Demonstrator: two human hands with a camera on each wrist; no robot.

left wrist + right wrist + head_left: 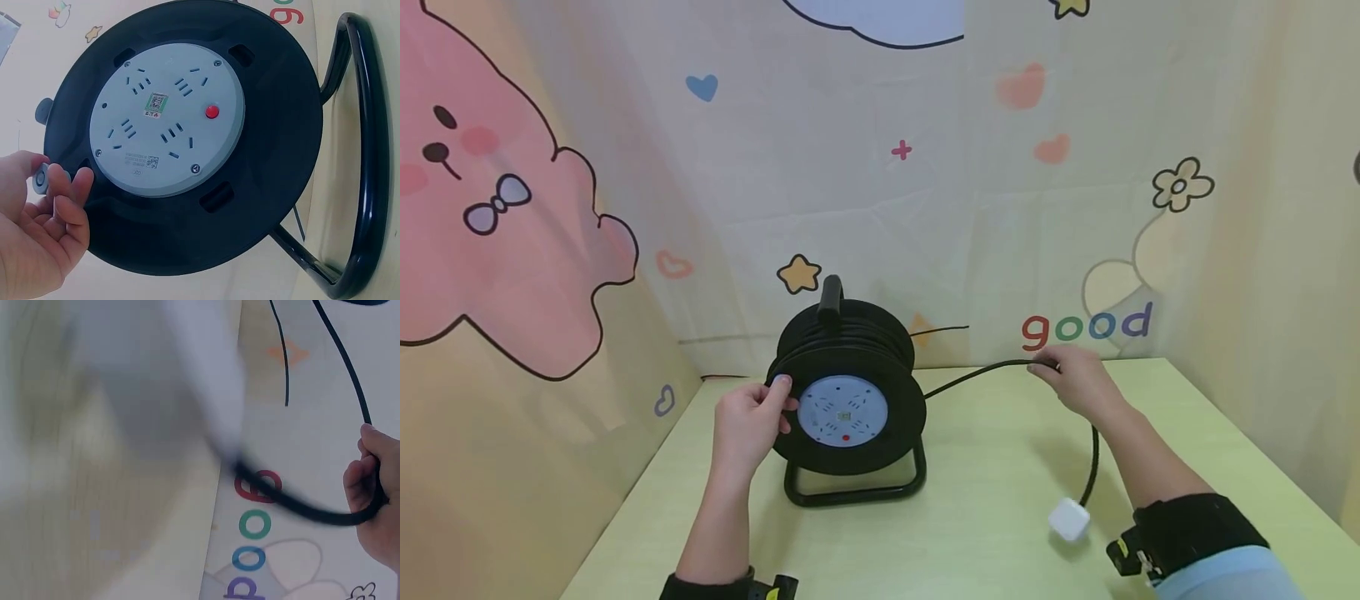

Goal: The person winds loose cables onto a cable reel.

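Observation:
A black cable reel (904,433) with a pale blue socket face (844,412) stands upright on its tube frame (857,499). At the reel's left edge, my left hand (747,427) grips a small grey winding knob (41,179) between thumb and fingers. Off to the right, my right hand (1081,385) holds the black cable (977,375), which runs in the air from the reel. Below that hand the cable's free end hangs with a white plug (1069,520). In the right wrist view the plug is a large blur, and the fingers (357,481) curl round the cable.
The reel's carrying handle (831,302) rises at its top. All stands on a pale green table (977,508). A printed cloth (880,208) hangs behind and beside it. Thin dark lines (947,329) show behind the reel.

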